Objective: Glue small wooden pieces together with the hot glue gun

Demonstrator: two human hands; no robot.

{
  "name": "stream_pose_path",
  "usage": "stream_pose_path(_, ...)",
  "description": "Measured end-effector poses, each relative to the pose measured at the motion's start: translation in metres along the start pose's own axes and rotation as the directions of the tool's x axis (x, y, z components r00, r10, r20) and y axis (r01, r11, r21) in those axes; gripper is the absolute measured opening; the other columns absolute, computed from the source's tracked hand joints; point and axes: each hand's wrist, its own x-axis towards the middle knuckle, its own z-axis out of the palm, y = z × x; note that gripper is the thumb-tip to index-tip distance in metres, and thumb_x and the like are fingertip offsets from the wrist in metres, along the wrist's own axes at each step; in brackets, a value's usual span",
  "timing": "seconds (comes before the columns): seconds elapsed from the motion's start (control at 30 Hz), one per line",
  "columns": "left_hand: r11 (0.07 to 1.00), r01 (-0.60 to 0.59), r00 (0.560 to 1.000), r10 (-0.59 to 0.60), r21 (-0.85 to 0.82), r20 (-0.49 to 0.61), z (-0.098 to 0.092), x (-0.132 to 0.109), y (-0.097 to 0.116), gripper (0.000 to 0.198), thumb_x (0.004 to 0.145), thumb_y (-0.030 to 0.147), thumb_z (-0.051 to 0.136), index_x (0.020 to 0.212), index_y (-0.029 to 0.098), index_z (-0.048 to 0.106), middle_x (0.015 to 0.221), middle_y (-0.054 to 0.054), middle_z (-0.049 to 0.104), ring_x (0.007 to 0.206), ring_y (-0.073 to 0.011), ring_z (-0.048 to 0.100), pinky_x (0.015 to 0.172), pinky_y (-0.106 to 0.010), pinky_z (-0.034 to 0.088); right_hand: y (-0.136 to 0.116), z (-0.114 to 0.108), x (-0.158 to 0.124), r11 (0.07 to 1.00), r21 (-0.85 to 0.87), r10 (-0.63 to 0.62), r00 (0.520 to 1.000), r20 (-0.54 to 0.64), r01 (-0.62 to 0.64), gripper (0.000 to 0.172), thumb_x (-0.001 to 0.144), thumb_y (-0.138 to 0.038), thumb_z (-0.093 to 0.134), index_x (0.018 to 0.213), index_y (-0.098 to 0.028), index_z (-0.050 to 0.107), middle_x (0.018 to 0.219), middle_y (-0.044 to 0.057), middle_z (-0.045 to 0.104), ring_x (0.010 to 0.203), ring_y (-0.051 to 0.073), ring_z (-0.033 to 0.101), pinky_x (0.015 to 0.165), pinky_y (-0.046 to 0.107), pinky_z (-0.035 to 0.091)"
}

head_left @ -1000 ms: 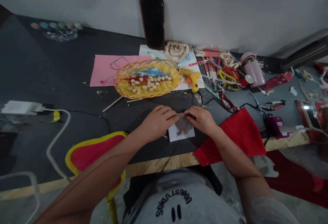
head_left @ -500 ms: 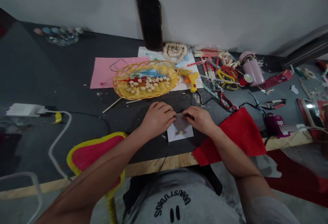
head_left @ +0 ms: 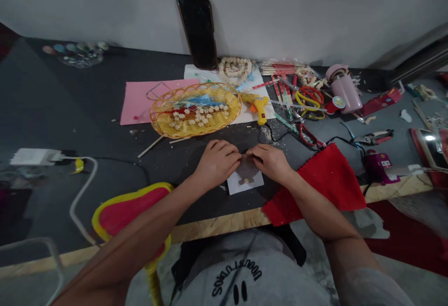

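Observation:
My left hand (head_left: 217, 161) and my right hand (head_left: 272, 162) meet over the top of a small white paper (head_left: 252, 186). Both have their fingers bent and pressed together. A tiny brownish thing shows at my right fingertips, too small to name. What my left fingers pinch, if anything, is hidden. A small pale flower-shaped bead (head_left: 246, 181) lies on the lower part of the paper, with shadow around it. Beyond my hands stands a yellow woven basket (head_left: 157, 128), holding white flower-shaped beads (head_left: 203, 118) and blue tassels (head_left: 201, 100).
A yellow glue gun (head_left: 261, 109) lies right of the basket. Further right are scissors (head_left: 308, 103), a pink bottle (head_left: 345, 89) and pliers (head_left: 374, 137). Red felt (head_left: 325, 180) lies under my right forearm. A phone (head_left: 199, 31) leans on the wall. A pink-and-yellow paddle shape (head_left: 129, 205) sits at left.
My hands stay over the paper, fingertips slightly shifted; the brownish bit at my right fingertips shows more clearly. The whole view has shifted a little with my head.

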Motion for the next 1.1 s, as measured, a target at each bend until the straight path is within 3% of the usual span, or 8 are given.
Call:
stream_pose_path(0.5, 0.996, 0.07, 0.996, -0.066, -0.056, 0.058, 0.0012, -0.0006, 0.0002, 0.013, 0.092, 0.024, 0.057, 0.093, 0.021, 0.07, 0.094, -0.005, 0.07, 0.094, -0.0244, 0.057, 0.084, -0.042, 0.04, -0.0057, 0.0033, 0.0013, 0.999, -0.017, 0.04, 0.998, -0.05, -0.041, 0.024, 0.088, -0.013, 0.06, 0.101, -0.028, 0.074, 0.098, 0.001, 0.075, 0.091, 0.017, 0.069, 0.073, 0.025, 0.049)
stream_pose_path(0.7, 0.998, 0.039, 0.999, -0.038, -0.045, 0.012, 0.0047, -0.0027, 0.0015, 0.015, 0.093, 0.02, 0.055, 0.1, 0.021, 0.069, 0.095, -0.004, 0.071, 0.097, -0.0245, 0.056, 0.086, -0.041, 0.039, -0.0064, 0.0028, 0.0017, 0.998, -0.023, 0.055, 0.997, -0.055, -0.056, 0.02, 0.088, -0.014, 0.061, 0.097, -0.028, 0.073, 0.098, 0.001, 0.075, 0.089, 0.017, 0.068, 0.071, 0.025, 0.048)
stream_pose_path(0.83, 0.998, 0.022, 1.0, -0.024, -0.064, -0.021, 0.006, -0.0034, 0.0012, 0.018, 0.095, 0.021, 0.052, 0.099, 0.024, 0.07, 0.094, -0.003, 0.071, 0.096, -0.0234, 0.057, 0.086, -0.041, 0.038, -0.006, 0.0032, 0.0018, 0.998, -0.019, 0.058, 0.997, -0.043, -0.059, 0.022, 0.087, -0.012, 0.061, 0.096, -0.028, 0.073, 0.098, 0.001, 0.075, 0.09, 0.018, 0.068, 0.072, 0.025, 0.049)
stream_pose_path(1.1, 0.997, 0.059, 0.998, -0.057, -0.056, 0.032, 0.0078, -0.0047, -0.0009, 0.013, 0.092, 0.023, 0.057, 0.096, 0.021, 0.069, 0.096, -0.004, 0.072, 0.097, -0.0241, 0.057, 0.087, -0.041, 0.039, -0.0045, 0.0028, 0.0004, 0.999, -0.018, 0.028, 0.999, -0.039, -0.029, 0.025, 0.088, -0.014, 0.06, 0.105, -0.028, 0.072, 0.103, 0.002, 0.075, 0.093, 0.018, 0.068, 0.075, 0.026, 0.051)
